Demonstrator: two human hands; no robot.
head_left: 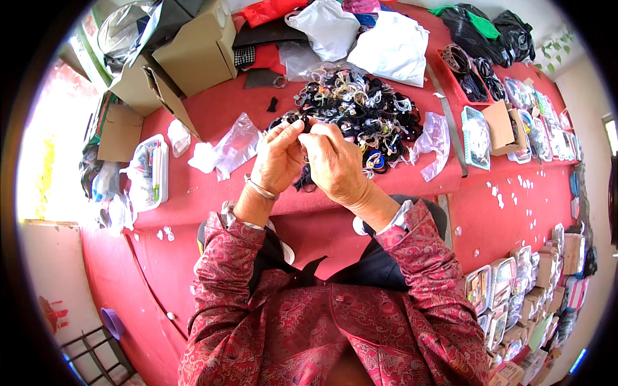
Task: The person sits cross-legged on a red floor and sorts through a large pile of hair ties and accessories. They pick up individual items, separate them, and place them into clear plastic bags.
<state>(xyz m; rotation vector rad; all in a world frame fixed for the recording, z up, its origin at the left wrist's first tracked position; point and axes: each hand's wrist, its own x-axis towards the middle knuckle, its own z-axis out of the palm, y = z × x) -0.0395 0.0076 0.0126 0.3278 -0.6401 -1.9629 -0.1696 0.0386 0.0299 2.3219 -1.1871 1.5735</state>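
Small black hair tie [306, 123] pinched between fingertips of both hands, held just above the red table [212, 112], at the near edge of the pile of hair ties [357, 106], which sits at 12 o'clock from the hands. Left hand [278, 157] fingers curled together, thumb and forefinger pressed on the tie; metal bangle [260, 188] on that wrist. Right hand [335, 164] touching the left at the fingertips, fingers bunched and pinching the same tie; more dark bands [304, 180] hang below the palms. Clear plastic bag [237, 145] at 9 o'clock, just beside the left hand; clear plastic tray [149, 172] farther out at 9. Cardboard box [196, 48] at 11 o'clock, white bags [393, 45] at 1, another clear bag [432, 138] at 3, and packed trays [541, 122] well apart at 3.
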